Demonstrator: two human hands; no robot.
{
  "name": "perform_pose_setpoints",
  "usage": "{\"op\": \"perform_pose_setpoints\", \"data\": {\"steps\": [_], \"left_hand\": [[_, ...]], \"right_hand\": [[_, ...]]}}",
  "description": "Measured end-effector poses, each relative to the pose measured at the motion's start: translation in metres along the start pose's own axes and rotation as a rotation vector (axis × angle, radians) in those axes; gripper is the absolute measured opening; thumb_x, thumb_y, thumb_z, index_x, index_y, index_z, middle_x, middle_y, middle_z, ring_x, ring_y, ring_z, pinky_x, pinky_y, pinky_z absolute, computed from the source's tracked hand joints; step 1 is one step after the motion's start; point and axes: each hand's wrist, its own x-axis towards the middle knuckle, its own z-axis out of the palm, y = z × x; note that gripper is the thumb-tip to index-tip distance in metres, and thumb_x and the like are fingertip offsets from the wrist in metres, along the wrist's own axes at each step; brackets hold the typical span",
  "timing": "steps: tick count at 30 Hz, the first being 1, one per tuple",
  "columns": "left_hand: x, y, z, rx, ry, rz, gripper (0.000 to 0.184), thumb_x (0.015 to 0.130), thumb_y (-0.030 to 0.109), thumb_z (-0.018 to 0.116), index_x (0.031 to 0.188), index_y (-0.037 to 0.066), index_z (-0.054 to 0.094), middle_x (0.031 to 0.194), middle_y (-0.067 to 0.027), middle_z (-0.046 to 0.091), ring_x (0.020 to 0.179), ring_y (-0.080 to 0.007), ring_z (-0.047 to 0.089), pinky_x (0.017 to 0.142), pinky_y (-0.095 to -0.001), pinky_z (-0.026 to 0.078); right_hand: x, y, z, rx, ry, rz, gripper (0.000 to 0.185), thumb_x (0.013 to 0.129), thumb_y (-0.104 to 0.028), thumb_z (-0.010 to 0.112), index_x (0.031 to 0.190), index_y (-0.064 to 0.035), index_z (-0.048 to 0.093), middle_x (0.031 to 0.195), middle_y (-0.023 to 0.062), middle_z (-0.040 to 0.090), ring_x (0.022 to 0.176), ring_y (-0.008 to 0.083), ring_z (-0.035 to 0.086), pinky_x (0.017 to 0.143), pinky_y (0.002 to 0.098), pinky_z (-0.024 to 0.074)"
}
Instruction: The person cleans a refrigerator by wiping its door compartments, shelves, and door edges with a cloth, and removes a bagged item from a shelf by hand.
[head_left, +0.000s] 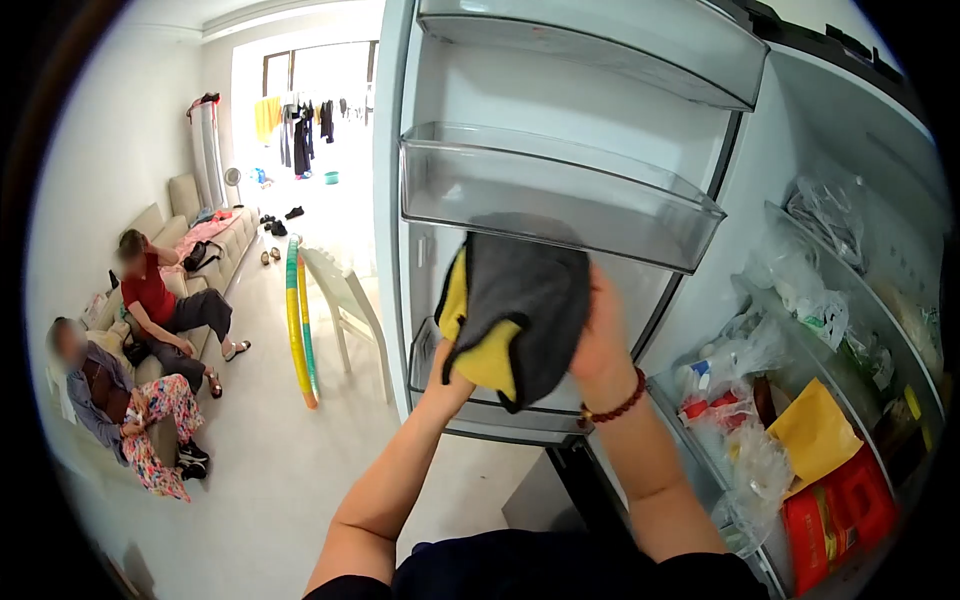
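A grey and yellow cloth [525, 305] with dark edging is held up between my two hands, in front of the open fridge door [570, 85]. My left hand [450, 375] grips its lower left side, with the fingers partly behind the yellow fold. On the right side of the cloth, my right hand [603, 325] holds its edge; a dark red bead bracelet is at that wrist. The cloth's top lies just under and against the view of a clear door shelf [560, 190]. Most fingertips are hidden behind the cloth.
Fridge shelves [830, 350] on the right hold plastic bags, a yellow packet [815, 435] and a red packet [838, 520]. At the left, two people sit on a sofa [235, 235]. A chair [345, 300] and upright hoops [296, 330] stand beyond the door's left edge.
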Motion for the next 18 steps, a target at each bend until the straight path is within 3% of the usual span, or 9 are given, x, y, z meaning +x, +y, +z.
{"op": "perform_pose_setpoints", "data": {"steps": [3, 6, 7, 9, 12, 15, 16, 18], "left_hand": [[-0.001, 0.005, 0.0, -0.25, 0.024, -0.353, 0.037, 0.098, 0.016, 0.055, 0.13, -0.002, 0.056, 0.128, -0.0076, 0.062, 0.118, -0.0169, 0.055, 0.1, -0.0298, 0.041], [-0.001, 0.005, 0.001, -0.298, 0.147, -0.455, 0.046, 0.099, 0.026, 0.055, 0.137, 0.001, 0.05, 0.139, -0.0075, 0.054, 0.129, -0.0171, 0.047, 0.108, -0.0331, 0.035], [-0.002, -0.003, -0.003, -0.265, 0.158, -0.447, 0.048, 0.099, 0.031, 0.053, 0.138, 0.003, 0.049, 0.142, -0.0064, 0.051, 0.132, -0.0172, 0.043, 0.111, -0.0352, 0.031], [-0.004, -0.004, -0.008, -0.321, 0.273, -0.341, 0.044, 0.099, 0.034, 0.052, 0.131, 0.004, 0.054, 0.131, -0.0047, 0.056, 0.123, -0.0163, 0.048, 0.106, -0.0352, 0.034], [0.003, 0.011, -0.014, -0.379, 0.469, -0.293, 0.038, 0.1, 0.038, 0.049, 0.12, 0.007, 0.058, 0.119, -0.0031, 0.058, 0.111, -0.0156, 0.05, 0.097, -0.0365, 0.036], [0.003, 0.015, -0.009, -0.336, 0.499, -0.333, 0.035, 0.098, 0.04, 0.049, 0.116, 0.011, 0.059, 0.117, -0.0023, 0.057, 0.11, -0.0166, 0.05, 0.097, -0.0378, 0.034], [0.005, 0.015, -0.009, -0.311, 0.496, -0.329, 0.035, 0.097, 0.04, 0.05, 0.115, 0.011, 0.06, 0.117, -0.0021, 0.057, 0.111, -0.0168, 0.049, 0.098, -0.038, 0.033], [0.004, 0.012, -0.01, -0.29, 0.493, -0.324, 0.036, 0.097, 0.041, 0.05, 0.115, 0.012, 0.06, 0.117, -0.0018, 0.057, 0.111, -0.0168, 0.049, 0.097, -0.0374, 0.033]], "right_hand": [[-0.027, -0.015, -0.002, 0.004, 0.041, -0.037, 0.034, 0.1, -0.025, 0.043, 0.11, -0.0004, 0.065, 0.11, 0.0121, 0.069, 0.101, 0.0251, 0.065, 0.097, 0.0392, 0.0499], [-0.038, -0.026, -0.019, -0.007, -0.02, -0.041, 0.033, 0.1, -0.025, 0.044, 0.109, -0.0012, 0.065, 0.109, 0.0113, 0.069, 0.101, 0.024, 0.066, 0.094, 0.0383, 0.051], [-0.042, -0.031, -0.022, -0.062, 0.058, -0.081, 0.033, 0.1, -0.025, 0.044, 0.109, -0.0013, 0.065, 0.108, 0.0113, 0.069, 0.101, 0.0238, 0.066, 0.094, 0.038, 0.0512], [-0.045, -0.04, -0.028, -0.167, 0.215, -0.136, 0.034, 0.1, -0.026, 0.045, 0.11, -0.0014, 0.066, 0.108, 0.0113, 0.069, 0.101, 0.0235, 0.066, 0.093, 0.0376, 0.0515], [-0.045, -0.051, -0.049, -0.545, 0.223, -0.392, 0.037, 0.1, -0.028, 0.048, 0.12, 0.0003, 0.061, 0.112, 0.0108, 0.068, 0.101, 0.024, 0.066, 0.093, 0.0377, 0.0507], [-0.042, -0.046, -0.042, -1.392, 0.151, -0.223, 0.046, 0.1, -0.027, 0.05, 0.138, -0.0018, 0.047, 0.14, 0.0165, 0.051, 0.122, 0.0276, 0.056, 0.105, 0.0395, 0.043], [-0.033, -0.045, -0.061, -2.004, -0.194, -0.343, 0.055, 0.097, -0.029, 0.055, 0.144, -0.0051, 0.041, 0.151, 0.0193, 0.036, 0.134, 0.0317, 0.043, 0.11, 0.0393, 0.0364], [-0.04, -0.034, -0.061, -2.114, -0.409, 0.115, 0.06, 0.094, -0.028, 0.06, 0.145, -0.0052, 0.039, 0.154, 0.0197, 0.03, 0.141, 0.0354, 0.032, 0.114, 0.0404, 0.0307]]}}
